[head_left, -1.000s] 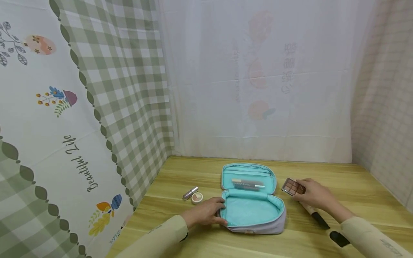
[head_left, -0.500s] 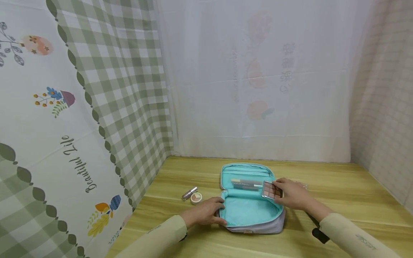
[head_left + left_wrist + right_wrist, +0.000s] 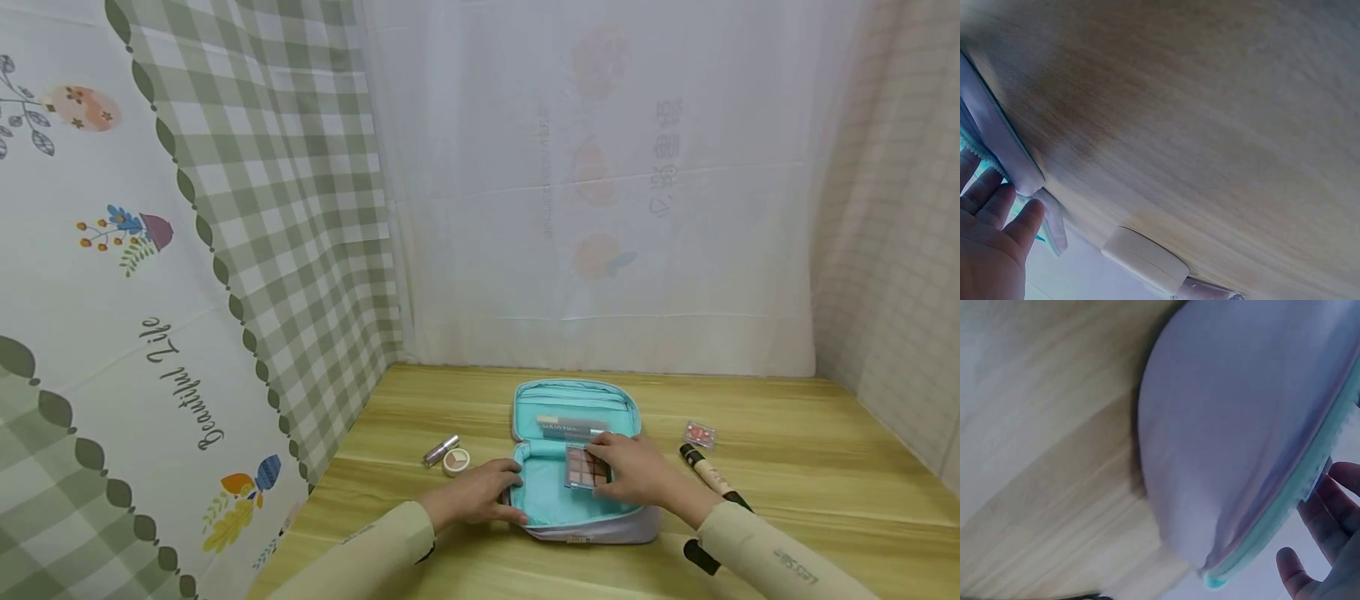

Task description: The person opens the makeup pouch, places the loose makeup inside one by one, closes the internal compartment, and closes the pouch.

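A lilac cosmetic bag (image 3: 592, 532) with turquoise lining lies unzipped on the table, its lid folded back. My left hand (image 3: 472, 493) grips the bag's left rim; in the left wrist view its fingers (image 3: 988, 194) reach over the zipper edge. An eyeshadow palette (image 3: 583, 467) of brown shades under a clear cover is inside the bag's opening. My right hand (image 3: 637, 473) holds it by its right side, thumb in front and fingers behind. From the right wrist, the bag's wall (image 3: 1210, 425) covers most of the palette. A slim makeup tube (image 3: 572, 430) lies against the lid lining.
Left of the bag sit a lip gloss tube (image 3: 441, 450) and a round three-shade pot (image 3: 456, 461). To the right lie a small clear red-toned compact (image 3: 700, 434) and a beige stick with black ends (image 3: 708, 471). A black-ended item (image 3: 701, 557) shows partly under the right sleeve.
My right hand has carried the palette leftward from the table's right side, over the bag's rim and into its opening. The left hand has stayed on the bag.
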A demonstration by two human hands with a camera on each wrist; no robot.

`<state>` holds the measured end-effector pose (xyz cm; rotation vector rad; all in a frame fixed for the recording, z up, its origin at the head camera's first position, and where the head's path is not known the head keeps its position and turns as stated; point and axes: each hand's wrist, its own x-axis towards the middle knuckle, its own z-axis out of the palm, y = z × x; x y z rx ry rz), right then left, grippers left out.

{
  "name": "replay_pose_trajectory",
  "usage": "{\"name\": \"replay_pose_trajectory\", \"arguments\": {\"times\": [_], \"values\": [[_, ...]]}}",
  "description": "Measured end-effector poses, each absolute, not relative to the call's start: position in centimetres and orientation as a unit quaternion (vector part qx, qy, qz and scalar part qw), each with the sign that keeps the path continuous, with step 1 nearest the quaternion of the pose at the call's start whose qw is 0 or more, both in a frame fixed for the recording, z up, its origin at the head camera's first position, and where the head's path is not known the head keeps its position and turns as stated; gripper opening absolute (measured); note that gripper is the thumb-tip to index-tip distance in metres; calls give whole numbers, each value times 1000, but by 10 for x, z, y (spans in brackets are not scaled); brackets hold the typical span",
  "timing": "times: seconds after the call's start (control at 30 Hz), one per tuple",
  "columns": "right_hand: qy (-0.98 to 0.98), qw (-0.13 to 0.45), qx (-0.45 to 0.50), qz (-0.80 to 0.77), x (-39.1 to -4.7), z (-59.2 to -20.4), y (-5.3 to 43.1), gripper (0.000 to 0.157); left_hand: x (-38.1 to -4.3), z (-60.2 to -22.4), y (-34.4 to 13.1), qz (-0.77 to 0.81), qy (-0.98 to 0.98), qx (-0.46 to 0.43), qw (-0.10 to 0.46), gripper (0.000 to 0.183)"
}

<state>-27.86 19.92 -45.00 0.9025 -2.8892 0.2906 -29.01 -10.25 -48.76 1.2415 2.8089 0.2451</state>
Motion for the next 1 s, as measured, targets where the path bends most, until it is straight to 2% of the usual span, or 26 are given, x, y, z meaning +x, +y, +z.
{"name": "replay_pose_trajectory", "arguments": {"times": [0.47,1.0], "values": [[-948,35,308,69,-274,-457,188,54,-291,-487,-103,74,910,406,33,66],[-942,93,322,11,-278,-466,185,45,-290,-486,-102,72,911,404,38,67]]}}
